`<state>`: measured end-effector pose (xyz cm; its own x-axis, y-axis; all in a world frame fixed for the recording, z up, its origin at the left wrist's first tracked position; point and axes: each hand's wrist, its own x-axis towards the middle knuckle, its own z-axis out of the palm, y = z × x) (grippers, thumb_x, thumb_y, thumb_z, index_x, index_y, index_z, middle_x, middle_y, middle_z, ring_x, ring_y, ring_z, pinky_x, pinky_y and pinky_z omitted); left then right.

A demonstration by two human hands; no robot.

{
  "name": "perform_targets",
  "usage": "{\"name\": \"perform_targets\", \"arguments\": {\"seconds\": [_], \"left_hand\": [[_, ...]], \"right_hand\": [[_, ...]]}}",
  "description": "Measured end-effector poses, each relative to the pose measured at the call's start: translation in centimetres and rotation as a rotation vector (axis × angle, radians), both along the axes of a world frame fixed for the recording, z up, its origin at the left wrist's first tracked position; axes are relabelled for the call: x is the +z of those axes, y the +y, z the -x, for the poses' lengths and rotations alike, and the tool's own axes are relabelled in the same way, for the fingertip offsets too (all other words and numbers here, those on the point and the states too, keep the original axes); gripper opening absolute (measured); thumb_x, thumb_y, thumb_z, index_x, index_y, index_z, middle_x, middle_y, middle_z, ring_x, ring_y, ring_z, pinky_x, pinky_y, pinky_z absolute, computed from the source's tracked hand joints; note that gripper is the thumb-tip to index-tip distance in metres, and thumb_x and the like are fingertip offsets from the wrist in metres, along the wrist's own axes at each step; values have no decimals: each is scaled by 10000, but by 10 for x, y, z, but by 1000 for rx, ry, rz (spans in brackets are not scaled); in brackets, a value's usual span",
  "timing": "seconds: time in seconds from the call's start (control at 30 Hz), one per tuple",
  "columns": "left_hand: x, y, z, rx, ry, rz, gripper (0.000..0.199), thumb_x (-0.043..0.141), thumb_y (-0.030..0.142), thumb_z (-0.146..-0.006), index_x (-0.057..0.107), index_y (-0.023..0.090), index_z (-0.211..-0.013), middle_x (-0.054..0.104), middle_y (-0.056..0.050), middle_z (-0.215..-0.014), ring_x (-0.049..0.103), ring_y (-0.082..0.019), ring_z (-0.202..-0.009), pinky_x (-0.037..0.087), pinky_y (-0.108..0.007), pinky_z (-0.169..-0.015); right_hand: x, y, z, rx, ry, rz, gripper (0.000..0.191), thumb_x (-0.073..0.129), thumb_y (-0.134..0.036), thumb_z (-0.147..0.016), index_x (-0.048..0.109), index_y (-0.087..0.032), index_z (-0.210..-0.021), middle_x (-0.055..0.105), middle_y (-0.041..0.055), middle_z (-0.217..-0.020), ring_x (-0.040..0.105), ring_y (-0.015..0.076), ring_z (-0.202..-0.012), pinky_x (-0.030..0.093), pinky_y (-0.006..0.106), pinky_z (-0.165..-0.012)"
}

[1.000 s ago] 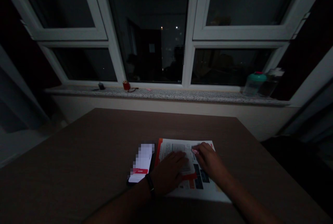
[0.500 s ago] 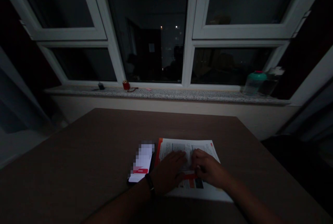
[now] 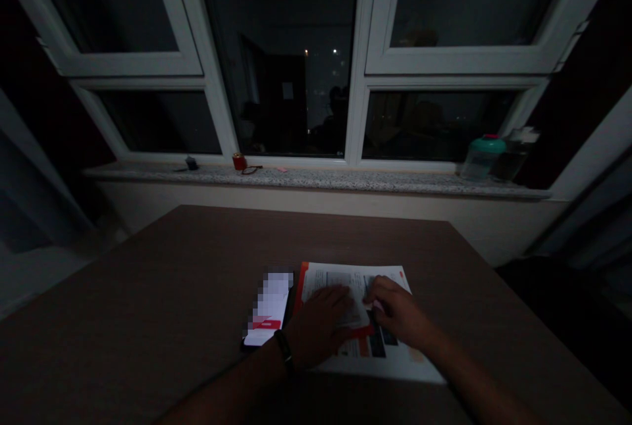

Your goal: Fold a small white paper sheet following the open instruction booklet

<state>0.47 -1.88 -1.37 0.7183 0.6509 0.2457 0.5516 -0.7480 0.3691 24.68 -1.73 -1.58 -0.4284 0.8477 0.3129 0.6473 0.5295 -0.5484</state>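
White printed sheet under both hands, phone just beside.

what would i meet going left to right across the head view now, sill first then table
Sill: dark little pot → red jar → pink scrap → teal-lidded jug → clear bottle.
Table: phone → left hand → right hand.

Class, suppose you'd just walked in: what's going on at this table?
Someone's left hand rests palm-down on printed papers, while the right hand, curled over them, seems to pinch a small pinkish item, too dim to identify. A lit phone lies on the table, left of the papers.
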Motion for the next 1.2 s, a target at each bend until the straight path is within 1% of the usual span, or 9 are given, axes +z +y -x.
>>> {"name": "perform_targets", "arguments": {"seconds": [0.1,0.17,0.33,0.47,0.57,0.67,0.83,1.03,1.2], "left_hand": [[0,0,0,14,0,-16,555,656,236,-885,433,312,-1387,468,-59,-1455,411,-271,-1349,357,-498,-1114],[-1,0,0,35,17,-40,503,619,217,-901,448,296,-1367,468,-58,-1453,400,-269,-1353,353,-503,-1117],[-1,1,1,59,60,-80,463,591,178,-900,463,247,-1339,468,-71,-1442,392,-276,-1345,359,-498,-1112],[2,1,0,75,39,-82,463,601,180,-887,475,240,-1328,508,-68,-1374,441,-273,-1273,380,-473,-1088],[1,1,-1,86,23,-69,456,627,213,-881,494,227,-1317,513,-76,-1360,450,-289,-1247,393,-474,-1069],[1,1,0,89,18,-56,466,650,258,-883,500,209,-1321,505,-93,-1372,447,-301,-1249,397,-482,-1063],[3,0,0,106,34,-16,536,710,278,-846,502,188,-1332,483,-114,-1409,408,-319,-1297,366,-500,-1092],[0,1,-1,120,43,2,628,775,329,-795,499,194,-1343,471,-128,-1428,391,-346,-1321,353,-532,-1095],[-1,1,-1,108,23,-17,616,766,339,-800,495,187,-1331,481,-135,-1416,414,-346,-1304,368,-540,-1080]], "right_hand": [[-5,7,-3,-128,-2,-25,221,511,-69,-784,631,-202,-913,586,46,-935,565,213,-945,438,330,-839],[-7,10,-6,-187,-18,-29,173,525,-100,-802,627,-195,-905,592,52,-937,569,218,-933,439,335,-835],[-9,9,-7,-254,-74,-44,151,520,-113,-815,620,-188,-899,595,60,-945,568,224,-927,438,337,-825],[-3,4,-3,-283,-106,-79,141,526,-122,-834,612,-187,-926,585,65,-949,559,231,-921,439,340,-811],[3,0,1,-276,-126,-113,102,533,-163,-877,620,-192,-921,578,73,-963,549,241,-939,439,352,-822],[8,-4,4,-223,-170,-131,95,546,-174,-891,636,-205,-881,582,68,-954,541,246,-951,435,370,-852],[8,-6,7,-197,-221,-159,81,596,-174,-870,650,-214,-914,591,67,-975,533,258,-969,422,413,-900],[5,-6,8,-172,-221,-157,93,602,-141,-862,635,-201,-924,597,71,-990,528,258,-978,442,400,-861],[9,-8,12,-161,-208,-177,73,591,-150,-881,619,-197,-930,595,68,-967,526,252,-961,450,395,-845]]}}
